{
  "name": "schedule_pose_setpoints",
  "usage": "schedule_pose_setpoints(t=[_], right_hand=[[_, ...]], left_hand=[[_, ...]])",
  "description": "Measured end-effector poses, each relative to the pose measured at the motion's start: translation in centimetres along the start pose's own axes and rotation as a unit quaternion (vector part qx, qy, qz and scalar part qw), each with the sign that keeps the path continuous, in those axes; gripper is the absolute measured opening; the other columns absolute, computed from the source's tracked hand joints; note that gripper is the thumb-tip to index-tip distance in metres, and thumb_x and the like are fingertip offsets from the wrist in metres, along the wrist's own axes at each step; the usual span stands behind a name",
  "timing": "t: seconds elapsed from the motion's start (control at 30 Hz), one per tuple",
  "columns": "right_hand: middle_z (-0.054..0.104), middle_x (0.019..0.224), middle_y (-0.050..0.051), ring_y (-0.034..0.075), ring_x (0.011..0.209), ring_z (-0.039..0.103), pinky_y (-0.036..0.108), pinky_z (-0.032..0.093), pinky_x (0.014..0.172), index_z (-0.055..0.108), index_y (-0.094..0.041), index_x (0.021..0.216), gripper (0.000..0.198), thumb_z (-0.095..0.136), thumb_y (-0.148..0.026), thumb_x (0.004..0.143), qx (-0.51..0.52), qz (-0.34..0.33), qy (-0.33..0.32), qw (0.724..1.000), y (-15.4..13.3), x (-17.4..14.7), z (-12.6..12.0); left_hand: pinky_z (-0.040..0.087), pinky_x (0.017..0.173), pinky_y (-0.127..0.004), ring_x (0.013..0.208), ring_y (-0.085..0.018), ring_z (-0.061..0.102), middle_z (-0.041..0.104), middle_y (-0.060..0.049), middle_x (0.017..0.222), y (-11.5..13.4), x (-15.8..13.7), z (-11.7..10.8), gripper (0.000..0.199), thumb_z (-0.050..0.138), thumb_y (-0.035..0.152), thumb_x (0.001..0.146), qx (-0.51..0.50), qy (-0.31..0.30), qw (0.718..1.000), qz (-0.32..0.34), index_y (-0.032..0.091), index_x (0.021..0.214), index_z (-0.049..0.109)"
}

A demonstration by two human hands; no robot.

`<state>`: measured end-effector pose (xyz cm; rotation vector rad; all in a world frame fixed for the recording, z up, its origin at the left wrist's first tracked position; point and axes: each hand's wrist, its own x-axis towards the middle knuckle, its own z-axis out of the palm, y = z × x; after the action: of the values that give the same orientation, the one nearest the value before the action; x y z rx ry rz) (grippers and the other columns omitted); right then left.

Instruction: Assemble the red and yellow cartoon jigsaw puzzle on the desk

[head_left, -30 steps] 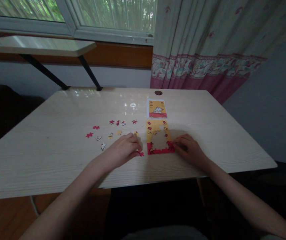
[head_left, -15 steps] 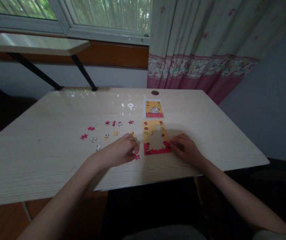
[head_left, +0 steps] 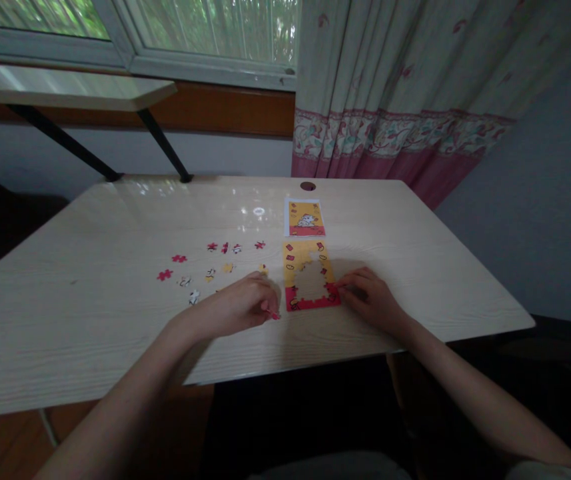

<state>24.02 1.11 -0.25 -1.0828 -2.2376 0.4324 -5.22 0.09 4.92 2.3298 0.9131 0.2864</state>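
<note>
My left hand (head_left: 248, 301) is closed in a pinch on a red puzzle piece (head_left: 274, 315), just left of the partly assembled jigsaw puzzle (head_left: 310, 305). That puzzle is a yellow and red border around an open middle where the table shows. My right hand (head_left: 372, 297) rests at its lower right edge, thumb and forefinger closed on the red border there. Beyond the puzzle lies a picture card (head_left: 306, 219) with a white animal on yellow and red. Loose puzzle pieces, among them a red piece (head_left: 164, 275) and a white piece (head_left: 194, 297), lie scattered to the left.
The pale wooden table (head_left: 115, 333) stands under a window. A raised shelf (head_left: 65, 90) on black struts is over its back left. A round cable hole (head_left: 308, 187) sits near the back edge, and a flowered curtain (head_left: 390, 100) hangs behind.
My left hand has tilted the red piece and lifted it slightly against its fingertips. The right hand stays at the puzzle's edge. The view has shifted a little.
</note>
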Motion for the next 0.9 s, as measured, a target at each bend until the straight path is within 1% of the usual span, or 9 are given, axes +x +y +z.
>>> schedule_pose_setpoints(t=[0.13,0.2,0.3,0.43,0.53,0.6,0.7,0.8,0.9], right_hand=[[0.066,0.088,0.006,0.019,0.085,0.058,0.036,0.046,0.079,0.066,-0.02,0.09,0.011,0.057,-0.022,0.085,-0.002,-0.008,0.006,1.0,-0.6,0.7,-0.6],[0.067,0.085,0.005,0.018,0.084,0.059,0.035,0.046,0.079,0.066,-0.019,0.088,0.01,0.056,-0.022,0.085,0.004,-0.017,0.0,1.0,-1.2,1.6,-1.0],[0.067,0.082,0.004,0.015,0.078,0.059,0.029,0.047,0.073,0.066,-0.019,0.088,0.009,0.058,-0.022,0.084,0.044,-0.032,-0.022,0.998,-2.1,3.0,-1.3],[0.065,0.074,0.002,0.012,0.069,0.058,0.025,0.045,0.066,0.067,-0.019,0.084,0.01,0.059,-0.025,0.083,0.081,-0.019,-0.015,0.996,-2.7,4.5,-1.2],[0.065,0.069,0.001,0.011,0.064,0.056,0.023,0.043,0.061,0.067,-0.018,0.079,0.012,0.059,-0.027,0.082,0.094,0.017,0.002,0.995,-2.8,4.9,-1.1],[0.065,0.069,0.001,0.01,0.062,0.055,0.022,0.041,0.058,0.067,-0.018,0.077,0.014,0.059,-0.028,0.081,0.103,0.036,-0.004,0.994,-2.7,5.1,-1.0],[0.063,0.067,0.001,0.01,0.061,0.054,0.022,0.04,0.057,0.066,-0.016,0.075,0.014,0.059,-0.028,0.08,0.109,0.045,-0.011,0.993,-2.5,5.1,-0.8],[0.062,0.068,0.0,0.01,0.062,0.054,0.022,0.04,0.058,0.065,-0.016,0.074,0.012,0.058,-0.025,0.078,0.108,0.049,-0.022,0.993,-2.0,5.2,-0.9],[0.062,0.069,0.0,0.01,0.063,0.054,0.022,0.04,0.06,0.064,-0.016,0.073,0.01,0.058,-0.023,0.076,0.109,0.054,-0.066,0.99,-1.6,5.4,-1.1]], left_hand=[[0.038,0.059,-0.024,0.062,-0.011,0.05,0.058,0.001,0.067,0.3,1.6,0.1,0.009,0.058,0.022,0.075,-0.15,0.072,0.984,-0.065,0.015,0.072,0.062],[0.035,0.054,-0.023,0.057,-0.01,0.049,0.056,0.002,0.062,0.4,3.2,0.7,0.012,0.063,0.027,0.071,-0.29,0.089,0.947,-0.108,0.015,0.071,0.06],[0.035,0.055,-0.022,0.058,-0.01,0.051,0.061,0.001,0.064,0.3,5.7,1.9,0.012,0.067,0.022,0.064,-0.456,0.122,0.869,-0.148,0.014,0.068,0.06],[0.03,0.05,-0.02,0.053,-0.006,0.045,0.063,0.0,0.065,0.2,7.5,3.1,0.011,0.07,0.019,0.06,-0.554,0.178,0.794,-0.175,0.014,0.067,0.063],[0.03,0.049,-0.02,0.052,-0.005,0.045,0.062,0.0,0.065,0.2,7.5,3.3,0.013,0.073,0.018,0.058,-0.589,0.193,0.765,-0.178,0.014,0.067,0.064],[0.031,0.049,-0.019,0.052,-0.005,0.046,0.062,0.0,0.064,0.2,7.3,3.4,0.014,0.075,0.019,0.058,-0.589,0.193,0.765,-0.175,0.014,0.067,0.065],[0.034,0.052,-0.02,0.054,-0.006,0.048,0.063,0.0,0.067,0.0,7.0,3.3,0.016,0.074,0.022,0.061,-0.549,0.18,0.8,-0.161,0.014,0.072,0.066],[0.039,0.057,-0.022,0.06,-0.009,0.053,0.065,0.0,0.071,-0.1,6.7,2.9,0.024,0.071,0.024,0.066,-0.434,0.185,0.872,-0.126,0.016,0.088,0.067],[0.04,0.059,-0.024,0.062,-0.01,0.053,0.065,0.001,0.073,-0.2,6.3,2.6,0.024,0.067,0.023,0.071,-0.236,0.203,0.947,-0.077,0.019,0.094,0.067]])
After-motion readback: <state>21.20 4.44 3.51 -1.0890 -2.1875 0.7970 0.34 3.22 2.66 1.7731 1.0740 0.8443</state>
